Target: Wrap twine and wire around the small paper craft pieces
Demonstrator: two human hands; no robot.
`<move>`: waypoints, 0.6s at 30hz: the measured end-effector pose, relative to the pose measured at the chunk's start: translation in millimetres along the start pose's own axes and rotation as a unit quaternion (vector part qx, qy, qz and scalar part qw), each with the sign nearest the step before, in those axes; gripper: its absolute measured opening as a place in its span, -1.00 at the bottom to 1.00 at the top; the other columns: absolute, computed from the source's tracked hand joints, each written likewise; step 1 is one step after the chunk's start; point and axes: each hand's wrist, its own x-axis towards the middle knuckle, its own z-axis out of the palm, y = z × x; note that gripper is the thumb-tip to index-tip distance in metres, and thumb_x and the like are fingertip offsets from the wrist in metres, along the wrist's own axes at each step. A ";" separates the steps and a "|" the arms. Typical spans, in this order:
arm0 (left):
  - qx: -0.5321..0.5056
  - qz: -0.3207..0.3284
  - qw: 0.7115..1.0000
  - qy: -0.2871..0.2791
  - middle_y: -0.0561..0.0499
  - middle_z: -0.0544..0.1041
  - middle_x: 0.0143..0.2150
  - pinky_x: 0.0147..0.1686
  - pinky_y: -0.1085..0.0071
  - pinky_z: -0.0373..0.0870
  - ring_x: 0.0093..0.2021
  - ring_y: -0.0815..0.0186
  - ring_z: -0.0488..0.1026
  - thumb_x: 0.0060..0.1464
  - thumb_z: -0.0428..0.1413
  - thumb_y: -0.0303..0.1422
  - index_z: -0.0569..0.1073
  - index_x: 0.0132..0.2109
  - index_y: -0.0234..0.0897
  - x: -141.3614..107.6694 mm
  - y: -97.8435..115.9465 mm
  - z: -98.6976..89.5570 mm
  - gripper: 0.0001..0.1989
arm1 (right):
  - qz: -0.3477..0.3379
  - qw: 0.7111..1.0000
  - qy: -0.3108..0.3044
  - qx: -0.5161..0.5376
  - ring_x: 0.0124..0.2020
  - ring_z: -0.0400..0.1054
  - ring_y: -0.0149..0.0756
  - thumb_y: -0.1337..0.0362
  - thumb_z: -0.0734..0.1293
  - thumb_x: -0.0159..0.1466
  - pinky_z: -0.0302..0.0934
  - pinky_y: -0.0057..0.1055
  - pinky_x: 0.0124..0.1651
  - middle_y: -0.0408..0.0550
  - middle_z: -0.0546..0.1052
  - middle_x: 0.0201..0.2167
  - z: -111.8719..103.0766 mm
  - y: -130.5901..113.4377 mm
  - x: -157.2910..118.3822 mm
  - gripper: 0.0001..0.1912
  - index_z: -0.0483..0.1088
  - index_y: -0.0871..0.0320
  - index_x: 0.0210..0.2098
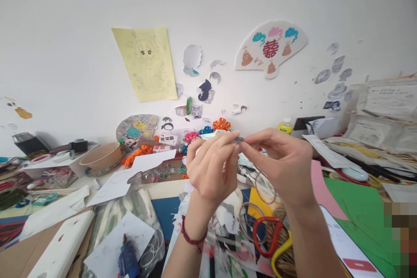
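Note:
Raised over the cluttered table, my left hand and my right hand meet at the fingertips. Between them they pinch a small greyish piece, too small and too covered by fingers to name. The left hand has its fingers bent, with thumb and forefinger closed on one side of the piece. On the other side, thumb and forefinger of the right hand close on it. Just below the right hand a thin wire-like loop shows; where it is attached I cannot tell. A red braided bracelet circles the left wrist.
Below the hands lie red scissor handles, a yellow handle, brown twine and paper scraps. A blue glue gun is front left, a phone front right. A bowl and beaded flowers stand farther back.

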 end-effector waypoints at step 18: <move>0.090 0.070 0.993 -0.006 -0.13 0.69 -0.21 -0.21 0.31 0.37 -0.23 0.25 0.66 0.08 0.18 -0.60 0.46 -0.22 -0.35 1.5 3.1 -1.2 -0.87 | -0.019 1.000 0.001 -0.007 -0.41 0.41 -0.40 0.49 0.47 0.15 0.34 -0.44 -0.32 -0.16 0.58 -0.45 2.6 2.5 -1.0 -0.87 0.55 0.13 -0.37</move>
